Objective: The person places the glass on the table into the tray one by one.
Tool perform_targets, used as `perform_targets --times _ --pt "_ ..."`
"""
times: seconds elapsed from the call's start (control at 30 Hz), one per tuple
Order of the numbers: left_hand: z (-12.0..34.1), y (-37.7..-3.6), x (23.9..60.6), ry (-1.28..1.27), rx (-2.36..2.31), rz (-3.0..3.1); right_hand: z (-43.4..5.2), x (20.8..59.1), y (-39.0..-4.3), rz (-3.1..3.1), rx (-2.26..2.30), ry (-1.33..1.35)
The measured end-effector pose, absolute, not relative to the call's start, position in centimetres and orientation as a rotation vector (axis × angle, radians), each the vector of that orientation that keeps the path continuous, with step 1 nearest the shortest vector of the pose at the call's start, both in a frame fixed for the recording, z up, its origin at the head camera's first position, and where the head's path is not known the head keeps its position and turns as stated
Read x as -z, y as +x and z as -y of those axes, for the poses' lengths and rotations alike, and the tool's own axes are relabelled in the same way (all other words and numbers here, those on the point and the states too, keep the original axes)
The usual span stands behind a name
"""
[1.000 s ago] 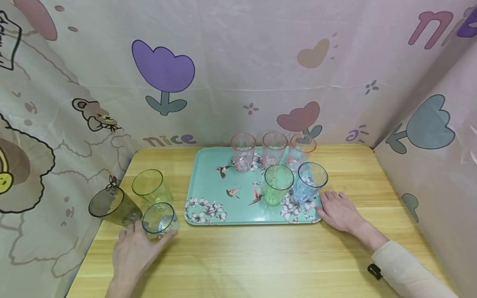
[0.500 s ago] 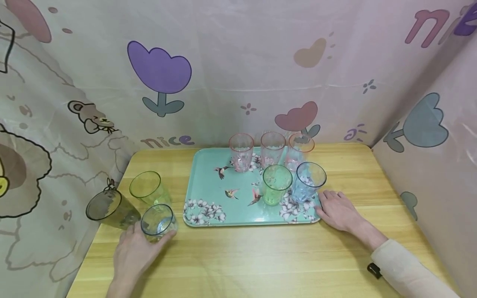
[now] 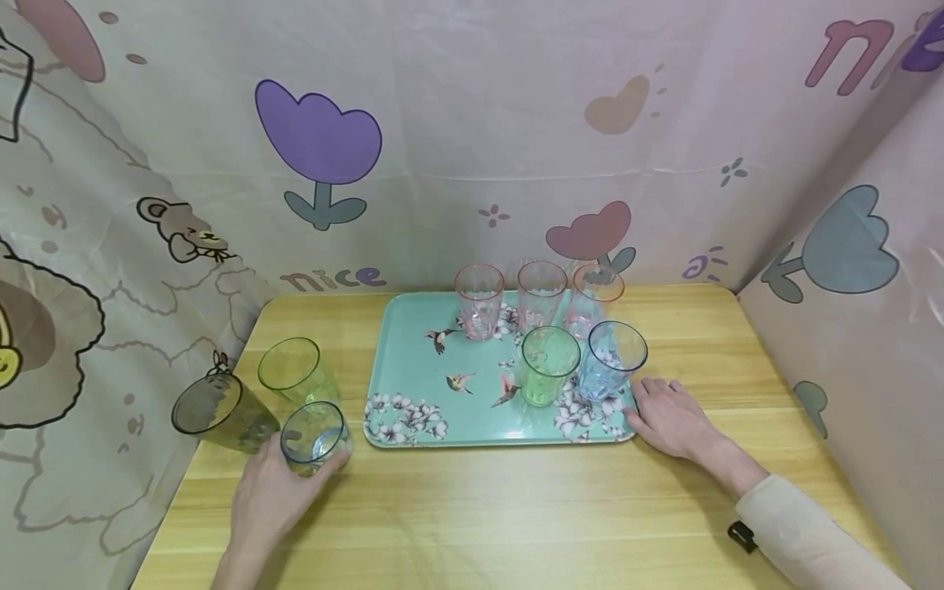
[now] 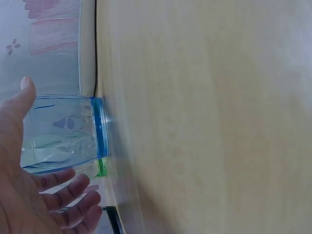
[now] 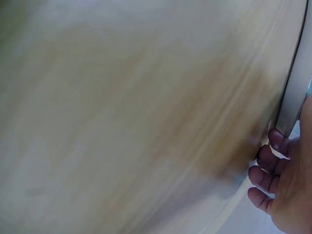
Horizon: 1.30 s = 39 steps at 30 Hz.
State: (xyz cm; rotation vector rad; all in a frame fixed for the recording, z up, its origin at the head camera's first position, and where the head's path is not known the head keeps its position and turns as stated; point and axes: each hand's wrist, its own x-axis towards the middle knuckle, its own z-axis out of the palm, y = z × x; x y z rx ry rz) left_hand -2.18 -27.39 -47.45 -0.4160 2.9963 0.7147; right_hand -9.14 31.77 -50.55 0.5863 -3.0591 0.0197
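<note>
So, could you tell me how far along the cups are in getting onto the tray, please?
Five cups already stand on the tray: three pink at the back, a green cup and a blue cup in front. The left hand is around another blue cup on the table. A yellow-green cup and a grey cup are left beside it. The right hand rests at the tray's corner.
</note>
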Motion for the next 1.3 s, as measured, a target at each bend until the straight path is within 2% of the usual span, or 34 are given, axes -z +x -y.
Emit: perform_targets --times 0.73,1.3 --pt "26.77 -2.26 47.74 -0.353 -0.649 -3.168 -31.73 50.53 -9.09 3.060 -0.018 0.589" --pt "26.38 -2.59 47.50 -0.166 -0.526 -3.353 -31.61 50.30 -9.11 3.074 -0.032 0.576"
